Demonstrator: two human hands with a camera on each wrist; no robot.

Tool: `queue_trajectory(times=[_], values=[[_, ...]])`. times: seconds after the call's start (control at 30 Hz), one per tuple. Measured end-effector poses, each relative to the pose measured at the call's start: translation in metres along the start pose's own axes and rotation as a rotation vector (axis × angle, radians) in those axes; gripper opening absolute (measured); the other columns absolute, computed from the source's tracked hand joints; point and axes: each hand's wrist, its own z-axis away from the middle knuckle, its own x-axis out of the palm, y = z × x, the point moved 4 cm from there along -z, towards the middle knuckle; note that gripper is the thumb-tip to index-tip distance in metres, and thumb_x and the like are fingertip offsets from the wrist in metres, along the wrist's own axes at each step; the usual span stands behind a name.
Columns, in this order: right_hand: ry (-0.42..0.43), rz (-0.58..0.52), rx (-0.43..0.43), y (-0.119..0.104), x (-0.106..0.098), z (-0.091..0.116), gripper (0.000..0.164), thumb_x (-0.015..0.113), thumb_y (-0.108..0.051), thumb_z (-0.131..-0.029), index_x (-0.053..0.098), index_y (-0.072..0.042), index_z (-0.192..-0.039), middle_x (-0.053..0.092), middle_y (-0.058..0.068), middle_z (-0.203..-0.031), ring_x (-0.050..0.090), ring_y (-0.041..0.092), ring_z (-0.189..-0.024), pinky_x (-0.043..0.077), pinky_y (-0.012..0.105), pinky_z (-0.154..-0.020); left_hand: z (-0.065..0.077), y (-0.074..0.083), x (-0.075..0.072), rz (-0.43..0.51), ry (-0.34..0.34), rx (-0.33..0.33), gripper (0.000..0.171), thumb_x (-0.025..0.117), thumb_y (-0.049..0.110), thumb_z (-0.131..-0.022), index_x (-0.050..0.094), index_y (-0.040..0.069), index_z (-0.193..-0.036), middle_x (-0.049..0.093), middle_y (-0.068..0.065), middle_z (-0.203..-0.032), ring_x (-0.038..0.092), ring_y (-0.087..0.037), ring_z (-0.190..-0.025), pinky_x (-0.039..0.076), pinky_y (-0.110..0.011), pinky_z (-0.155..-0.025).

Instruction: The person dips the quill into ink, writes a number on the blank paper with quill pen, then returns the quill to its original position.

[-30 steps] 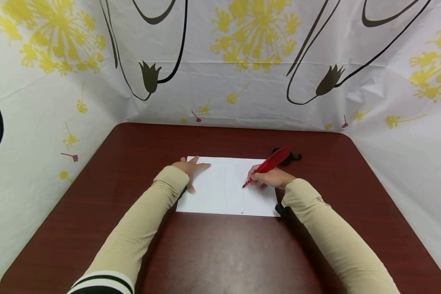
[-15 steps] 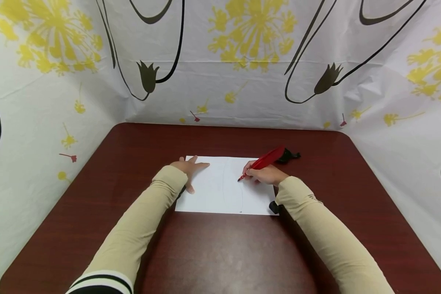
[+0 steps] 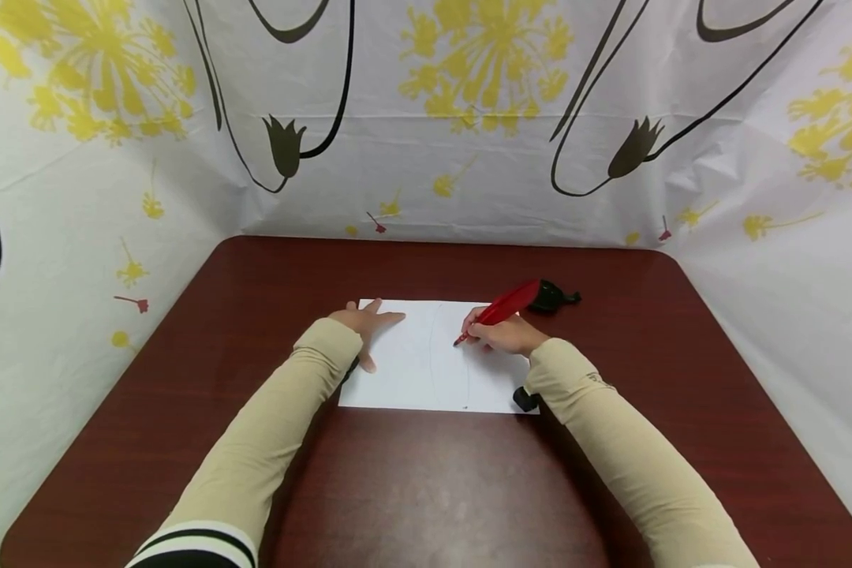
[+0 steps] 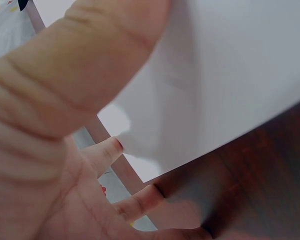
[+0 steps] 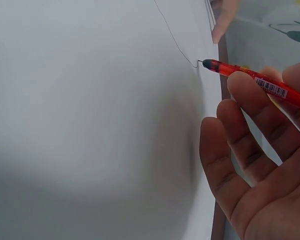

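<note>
A sheet of white paper (image 3: 397,386) lies on the dark red table. My left hand (image 3: 364,327) rests spread over its left edge; in the left wrist view the thumb (image 4: 90,65) lies across the paper and other fingertips reach past the sheet onto the table. My right hand (image 3: 511,335) pinches a red pen (image 3: 511,303) with a swollen, chili-like body, tip down at the paper. In the right wrist view the clear red barrel of the pen (image 5: 240,70) bears a barcode, and a thin drawn line (image 5: 171,35) ends in a small hook at its point.
A dark green stem-shaped piece (image 3: 550,298) lies on the table (image 3: 426,489) behind the right hand. Another faint curved line (image 3: 431,355) runs down the paper's middle. Flower-printed white cloth (image 3: 397,173) surrounds the table's back and sides.
My right hand and the pen have moved left and slightly away from me over the paper, uncovering more of the dark green piece. The left hand stays in place on the sheet.
</note>
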Motion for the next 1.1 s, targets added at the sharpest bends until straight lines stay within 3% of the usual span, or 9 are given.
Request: queue_trajectory(times=[0.3, 0.5, 0.73, 1.1], values=[[-0.030, -0.002, -0.019, -0.012, 0.007, -0.004, 0.014, 0.054, -0.016, -0.096, 0.065, -0.007, -0.097, 0.067, 0.010, -0.091, 0.057, 0.022, -0.084, 0.047, 0.032, -0.066, 0.005, 0.000, -0.004, -0.021, 0.040, 0.010, 0.111, 0.089, 0.023, -0.069, 0.020, 0.030, -0.156, 0.004, -0.017, -0.161, 0.008, -0.049, -0.142, 0.043, -0.051, -0.094], [-0.051, 0.000, 0.013, -0.015, 0.014, -0.005, 0.016, 0.057, -0.019, -0.095, 0.065, -0.007, -0.102, 0.069, 0.012, -0.097, 0.058, 0.024, -0.087, 0.048, 0.033, -0.068, 0.001, 0.000, -0.003, -0.002, 0.029, -0.003, 0.111, 0.089, 0.025, -0.068, 0.021, 0.032, -0.156, 0.004, -0.015, -0.161, 0.007, -0.049, -0.142, 0.040, -0.056, -0.097], [-0.100, -0.019, -0.039, -0.020, 0.025, -0.008, 0.016, 0.054, -0.015, -0.096, 0.065, -0.005, -0.100, 0.069, 0.014, -0.094, 0.057, 0.023, -0.084, 0.045, 0.030, -0.064, 0.001, 0.001, -0.001, -0.005, 0.028, -0.020, 0.111, 0.089, 0.026, -0.069, 0.020, 0.034, -0.155, 0.004, -0.013, -0.162, 0.007, -0.047, -0.142, 0.039, -0.056, -0.098], [-0.125, -0.015, -0.046, -0.022, 0.032, -0.009, 0.016, 0.055, -0.014, -0.095, 0.065, -0.004, -0.102, 0.068, 0.015, -0.096, 0.056, 0.024, -0.084, 0.044, 0.029, -0.064, 0.001, -0.001, -0.001, 0.003, 0.028, -0.024, 0.110, 0.089, 0.025, -0.069, 0.021, 0.034, -0.155, 0.005, -0.014, -0.162, 0.009, -0.047, -0.142, 0.039, -0.057, -0.097]])
